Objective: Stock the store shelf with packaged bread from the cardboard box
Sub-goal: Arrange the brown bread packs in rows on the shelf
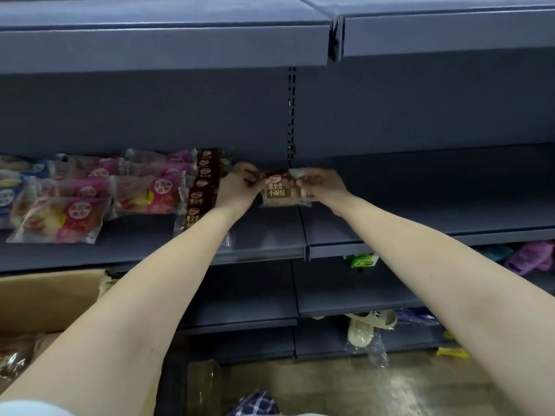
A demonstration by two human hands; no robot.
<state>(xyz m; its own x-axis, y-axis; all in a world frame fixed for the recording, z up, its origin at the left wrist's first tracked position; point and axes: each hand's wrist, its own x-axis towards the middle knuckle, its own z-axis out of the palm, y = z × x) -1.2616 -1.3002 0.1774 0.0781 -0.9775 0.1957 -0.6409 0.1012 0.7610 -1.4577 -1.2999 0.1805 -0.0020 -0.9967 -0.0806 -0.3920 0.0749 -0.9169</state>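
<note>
A small brown clear-wrapped bread packet (277, 190) stands upright, label forward, on the dark grey metal shelf (270, 232), beside matching brown packets (199, 199). The open tan cardboard box (45, 298) sits below the shelf's left end.

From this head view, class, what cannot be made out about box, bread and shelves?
Cardboard box: head view, cut off by left edge and left arm; contents unclear.
Brown bread row: partly behind left hand; count unclear.
Held bread pack: corners under left and right hand.
Lower-shelf goods: blurred.
</note>
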